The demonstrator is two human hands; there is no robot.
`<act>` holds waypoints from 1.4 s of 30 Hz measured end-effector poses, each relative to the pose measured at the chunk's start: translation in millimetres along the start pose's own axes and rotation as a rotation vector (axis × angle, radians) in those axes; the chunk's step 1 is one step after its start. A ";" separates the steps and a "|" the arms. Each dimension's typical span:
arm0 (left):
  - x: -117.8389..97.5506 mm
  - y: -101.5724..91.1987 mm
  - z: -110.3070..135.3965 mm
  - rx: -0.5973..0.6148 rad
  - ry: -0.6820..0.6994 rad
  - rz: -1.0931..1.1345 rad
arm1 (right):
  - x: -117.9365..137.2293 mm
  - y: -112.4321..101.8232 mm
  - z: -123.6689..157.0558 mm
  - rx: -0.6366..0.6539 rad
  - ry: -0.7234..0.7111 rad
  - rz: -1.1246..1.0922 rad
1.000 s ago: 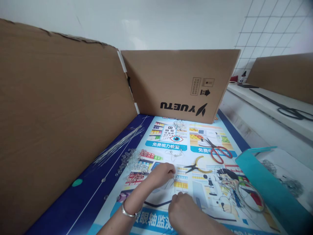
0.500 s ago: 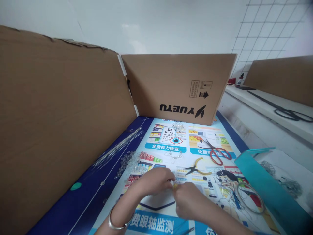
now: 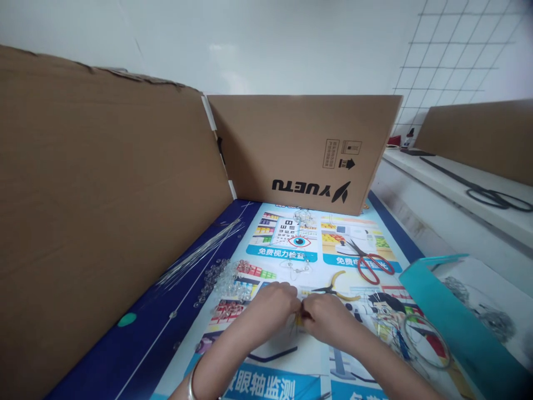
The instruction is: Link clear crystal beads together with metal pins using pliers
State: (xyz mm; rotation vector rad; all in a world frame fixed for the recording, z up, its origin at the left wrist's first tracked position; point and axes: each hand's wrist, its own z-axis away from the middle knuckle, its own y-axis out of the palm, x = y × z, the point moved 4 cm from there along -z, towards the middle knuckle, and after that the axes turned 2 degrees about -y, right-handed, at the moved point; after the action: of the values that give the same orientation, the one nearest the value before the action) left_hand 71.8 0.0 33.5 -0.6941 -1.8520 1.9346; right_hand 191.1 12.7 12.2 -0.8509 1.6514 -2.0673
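Observation:
My left hand [image 3: 277,305] and my right hand [image 3: 327,316] meet knuckle to knuckle over the printed table cover, fingers closed in a pinch. Thin wire [image 3: 296,325] shows faintly below the fingertips; most of what they hold is hidden. Just beyond my right hand lie yellow-handled pliers [image 3: 333,289], jaws pointing left. A heap of clear beads [image 3: 227,280] is spread to the left of my left hand. Ahead of the hands rests a small piece of wire with clear beads [image 3: 297,268]. A silver bangle [image 3: 191,386] circles my left wrist.
Red-handled scissors [image 3: 372,266] lie beyond the pliers. A bundle of straight wires [image 3: 202,253] is at left, a wire coil [image 3: 431,361] at right beside a teal box [image 3: 458,319] with wire inside. Cardboard panels [image 3: 300,144] wall the back and left. Large black scissors [image 3: 491,197] rest on a ledge.
Both hands have shifted slightly up and away. My right hand has turned and now partly covers the pliers, with its knuckles against my left hand.

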 end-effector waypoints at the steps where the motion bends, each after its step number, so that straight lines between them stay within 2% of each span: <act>1: 0.5 -0.8 -0.8 -0.008 0.005 -0.002 | -1.8 0.6 -1.0 -0.005 -0.004 -0.017; 6: 5.8 -0.8 -3.7 -0.050 -0.014 0.008 | -12.5 4.8 -4.5 0.017 -0.009 -0.115; 15: 12.3 3.5 -6.2 -0.055 -0.086 0.084 | -21.9 6.5 -6.5 0.028 0.023 -0.235; 21: 7.8 3.6 -8.7 -0.096 -0.084 0.051 | -25.3 7.3 -9.0 0.007 0.072 -0.057; 29: -4.8 13.7 -13.7 -0.035 -0.093 -0.061 | -27.3 17.9 -9.3 -0.004 0.112 0.034; 42: -2.1 26.6 -14.7 0.001 -0.215 -0.041 | -26.2 18.1 -11.2 -0.049 0.160 -0.003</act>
State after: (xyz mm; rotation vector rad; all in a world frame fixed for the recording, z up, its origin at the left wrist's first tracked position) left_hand 83.8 9.0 7.0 -0.4582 -1.9721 2.0528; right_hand 202.0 32.6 -12.9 -0.7200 1.7910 -2.1545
